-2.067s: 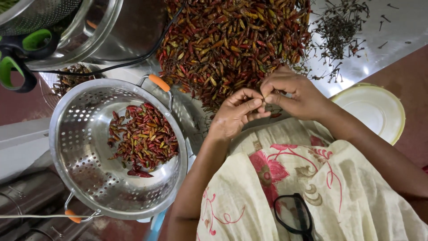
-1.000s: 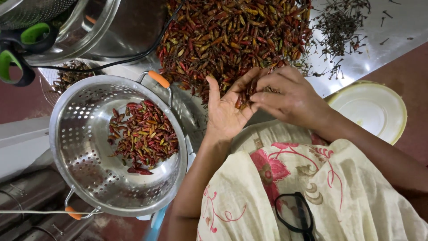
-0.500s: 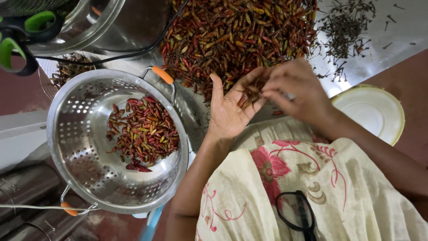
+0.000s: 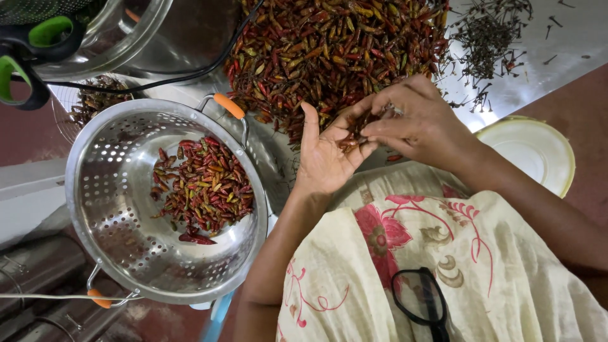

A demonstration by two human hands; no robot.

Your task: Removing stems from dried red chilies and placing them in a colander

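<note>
A big heap of dried red chillies (image 4: 329,50) lies on a steel surface (image 4: 570,50). At the heap's near edge my left hand (image 4: 323,158) is turned palm up, cupping a few chillies. My right hand (image 4: 421,123) reaches over from the right, its fingertips pinched on the chillies in that palm. To the left stands a steel colander (image 4: 114,253) with orange-tipped handles, holding a smaller batch of chillies (image 4: 206,187). A scatter of dark pulled stems (image 4: 487,38) lies at the far right of the heap.
A pale round lid (image 4: 532,152) sits right of my right wrist. A glass bowl (image 4: 126,31) and a green-and-black handle (image 4: 31,50) are at the top left, with a black cable (image 4: 158,82) across. Black glasses (image 4: 421,301) hang on my floral garment.
Earlier both hands pinched a chilli together at the heap's edge. My left hand has since opened palm up, and my right hand has come over it with chillies.
</note>
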